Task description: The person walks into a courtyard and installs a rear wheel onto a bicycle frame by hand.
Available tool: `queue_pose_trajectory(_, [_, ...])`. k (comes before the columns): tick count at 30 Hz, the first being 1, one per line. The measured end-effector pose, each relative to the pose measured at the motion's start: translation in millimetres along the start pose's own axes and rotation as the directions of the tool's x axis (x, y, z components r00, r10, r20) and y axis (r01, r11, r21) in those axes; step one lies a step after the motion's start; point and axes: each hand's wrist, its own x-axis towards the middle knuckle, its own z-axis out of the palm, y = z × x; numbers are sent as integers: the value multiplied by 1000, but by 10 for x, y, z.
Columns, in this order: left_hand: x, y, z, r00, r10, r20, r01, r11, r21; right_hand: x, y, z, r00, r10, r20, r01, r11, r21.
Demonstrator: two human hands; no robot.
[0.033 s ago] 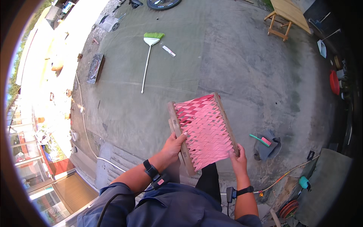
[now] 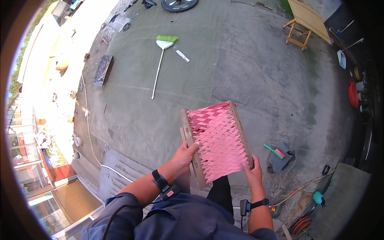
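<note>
Pink straps, criss-crossed in a tight zigzag and darker red toward the far end, make up a woven seat panel (image 2: 220,144) stretched between weathered wooden side rails. It is held up in front of the person's torso, above the concrete floor (image 2: 256,68), its far end slanting a little to the left. The left hand (image 2: 186,155) is clamped on the left side rail, thumb laid over the edge of the weave; the right hand (image 2: 253,172) grips the right rail near its lower end, with the thumb against the pink straps. Each wrist wears a dark band with a small box attached (the left one trailing a black cable). Near the right hand, but apart from it, a scrubbing brush (image 2: 275,152) with a green handle and pink bristles rests on a crumpled grey cloth (image 2: 281,164) on the floor. Farther out lies a broom (image 2: 161,61) with a white handle and green bristles, and just beside its head is a slim white packet (image 2: 183,56). Beyond them, a black-tyred wheel (image 2: 180,10) shows at the upper edge.
</note>
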Motion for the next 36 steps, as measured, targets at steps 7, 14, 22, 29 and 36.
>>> queue_pose_trajectory(7, [-502, 1139, -859, 987, 84, 133, -75, 994, -78, 79, -1732, 511, 736, 341, 585, -548, 808, 218])
queue_pose_trajectory(14, [-905, 1803, -1816, 984, 161, 77, -152, 982, -117, 94, -3174, 1927, 799, -70, 597, -97, 965, 243])
queue_pose_trajectory(22, [-644, 2625, -2388, 966, 143, -217, -200, 941, -272, 873, -4040, 3124, 753, -262, 603, 196, 965, 175])
queue_pose_trajectory(29, [2, 3956, -2861, 854, 187, -486, -270, 957, -105, 2285, -4950, 3603, 500, -5, 866, 182, 978, -99])
queue_pose_trajectory(36, [274, 4746, -3836, 596, 219, -773, -259, 963, 73, 3480, -5065, 3285, 413, 205, 887, 450, 801, -395])
